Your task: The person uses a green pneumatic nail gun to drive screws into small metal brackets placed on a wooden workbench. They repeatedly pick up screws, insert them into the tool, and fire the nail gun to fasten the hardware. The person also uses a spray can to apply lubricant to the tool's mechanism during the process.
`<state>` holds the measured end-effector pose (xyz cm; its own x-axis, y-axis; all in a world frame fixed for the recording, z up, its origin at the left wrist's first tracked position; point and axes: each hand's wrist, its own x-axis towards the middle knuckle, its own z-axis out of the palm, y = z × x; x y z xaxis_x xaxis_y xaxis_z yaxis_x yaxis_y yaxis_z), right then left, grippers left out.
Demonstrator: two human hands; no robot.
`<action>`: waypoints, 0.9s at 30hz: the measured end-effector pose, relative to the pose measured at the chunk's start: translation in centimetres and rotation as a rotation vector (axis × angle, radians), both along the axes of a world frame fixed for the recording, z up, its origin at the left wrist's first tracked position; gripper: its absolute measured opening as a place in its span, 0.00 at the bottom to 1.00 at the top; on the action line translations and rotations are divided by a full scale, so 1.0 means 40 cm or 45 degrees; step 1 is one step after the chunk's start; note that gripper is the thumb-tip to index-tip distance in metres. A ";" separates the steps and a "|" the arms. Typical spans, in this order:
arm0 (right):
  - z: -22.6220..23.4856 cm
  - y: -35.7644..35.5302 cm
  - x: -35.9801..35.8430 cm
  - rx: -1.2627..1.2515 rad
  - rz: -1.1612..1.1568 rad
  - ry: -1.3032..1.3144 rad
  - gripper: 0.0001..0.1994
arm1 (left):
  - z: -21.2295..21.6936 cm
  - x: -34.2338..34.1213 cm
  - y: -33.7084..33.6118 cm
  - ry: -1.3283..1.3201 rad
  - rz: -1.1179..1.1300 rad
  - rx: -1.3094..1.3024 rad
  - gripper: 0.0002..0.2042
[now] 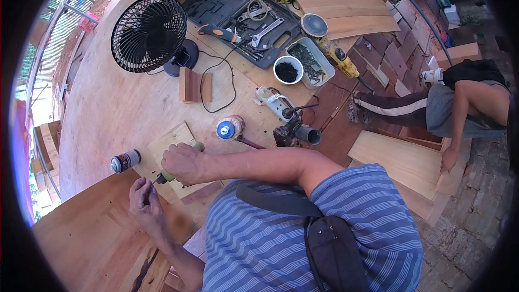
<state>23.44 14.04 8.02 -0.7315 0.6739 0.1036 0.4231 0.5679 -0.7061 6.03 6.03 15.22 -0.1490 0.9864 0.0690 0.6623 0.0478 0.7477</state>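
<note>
My right hand (181,163) is closed round a green-handled tool (199,145), its tip pointing down-left over a small plywood piece (174,139). My left hand (143,194) pinches at the metal tip (158,180) of that tool with thumb and fingers. Under both hands lies a wide reddish wooden board (81,238). A dark spray can (125,160) lies on its side just left of my right hand.
A black fan (148,33), a wood block (194,85), an open tool case (216,0), a bowl (287,69) and tub of screws (312,60), a yellow power tool (339,60), a power strip (275,103) and a blue-disc grinder (227,128) lie on the plywood top. Another person (465,103) bends over boards (400,162) at right.
</note>
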 end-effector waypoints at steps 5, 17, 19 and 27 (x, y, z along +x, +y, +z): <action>-0.008 -0.003 -0.008 0.021 -0.001 0.013 0.08 | -0.024 -0.011 -0.015 -0.068 0.122 0.007 0.09; -0.023 0.002 -0.011 0.004 -0.038 0.046 0.08 | -0.066 -0.033 -0.024 -0.533 0.298 0.067 0.09; -0.025 0.000 -0.012 0.015 -0.028 0.039 0.08 | -0.051 -0.042 -0.021 -0.441 0.267 0.027 0.08; -0.013 0.004 -0.004 0.005 0.027 0.009 0.09 | -0.100 -0.113 0.000 -1.026 0.041 0.016 0.08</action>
